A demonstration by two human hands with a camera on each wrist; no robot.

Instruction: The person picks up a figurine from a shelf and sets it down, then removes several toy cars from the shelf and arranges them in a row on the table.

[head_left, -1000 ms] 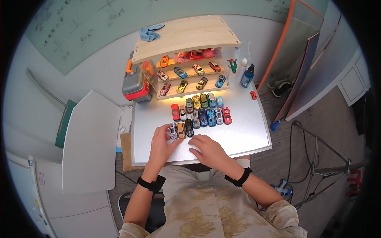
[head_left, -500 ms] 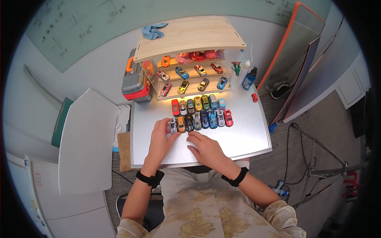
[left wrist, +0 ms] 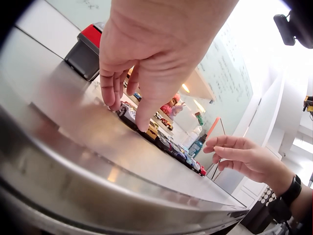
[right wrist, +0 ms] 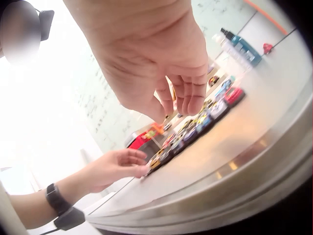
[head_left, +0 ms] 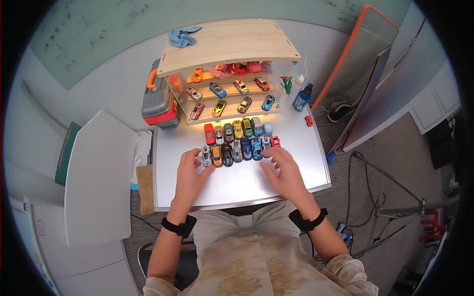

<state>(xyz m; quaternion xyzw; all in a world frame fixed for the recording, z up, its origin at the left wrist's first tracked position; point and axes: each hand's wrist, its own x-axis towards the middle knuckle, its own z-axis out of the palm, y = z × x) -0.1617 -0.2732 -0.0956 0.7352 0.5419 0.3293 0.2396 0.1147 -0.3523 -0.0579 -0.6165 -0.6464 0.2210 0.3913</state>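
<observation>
Cars point(head_left: 237, 140) sit in two rows on the counter point(head_left: 247, 182), six behind, seven in front, mixed colours. Left hand point(head_left: 189, 173) touches the silver end car point(head_left: 206, 156), fingers relaxed; right hand point(head_left: 285, 172) is spread.

Your table point(head_left: 296, 170) carries two rows of toy cars point(head_left: 237, 140) side by side across its middle, the far row just before the foot of the wooden display shelf point(head_left: 229, 47) at the table's back edge. More toy cars sit on the shelf's tiers, and a cloth point(head_left: 181, 37) lies on its top, toward the left. A toolbox point(head_left: 157, 101) stands to the shelf's left; bottles point(head_left: 301, 96) stand to its right, with a lone small car point(head_left: 308, 121) before them. Your left hand point(head_left: 190, 172) rests on the table at the near row's left end, fingertips by the end car. Your right hand point(head_left: 285, 172) hovers at that row's right end.
</observation>
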